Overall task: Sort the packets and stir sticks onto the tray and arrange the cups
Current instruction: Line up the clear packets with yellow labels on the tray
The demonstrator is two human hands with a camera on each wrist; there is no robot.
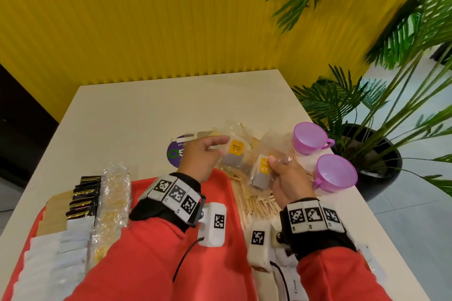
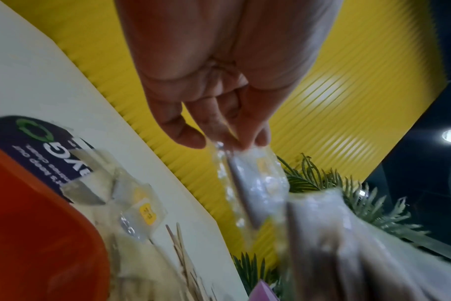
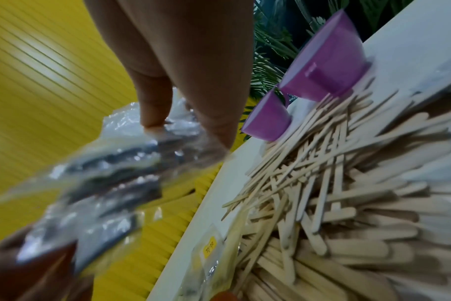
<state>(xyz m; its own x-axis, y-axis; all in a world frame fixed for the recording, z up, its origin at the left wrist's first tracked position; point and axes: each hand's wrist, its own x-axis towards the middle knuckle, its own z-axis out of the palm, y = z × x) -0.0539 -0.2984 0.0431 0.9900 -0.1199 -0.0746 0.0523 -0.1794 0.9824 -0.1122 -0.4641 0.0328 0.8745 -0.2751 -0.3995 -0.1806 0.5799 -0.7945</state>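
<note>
Left hand: the left hand [image 1: 199, 154], at frame centre in the head view, pinched a clear packet [image 1: 235, 151] with a yellow label between thumb and fingertips, lifted off the bench [image 1: 137, 110].
Right hand: the right hand [image 1: 285, 173], right of centre, gripped a second clear packet [image 1: 263, 170] with its fingers curled round it, held above the stir sticks.
Stir sticks: a loose heap of wooden stir sticks [image 3: 335, 193] lay on the bench just right of the tray.
Tray: the red tray [image 1: 220, 203] filled the lower left of the head view; rows of white packets [image 1: 46, 254], brown packets [image 1: 57, 212], black packets [image 1: 85, 197] and clear packets [image 1: 111, 205] lay on its left part.
Cups: two purple cups [image 1: 309, 138], [image 1: 335, 175] stood upright near the bench's right edge, close together.
Loose packets: further clear packets [image 2: 139, 209] rested on the bench beyond the tray, beside a round purple sticker [image 1: 176, 154].
</note>
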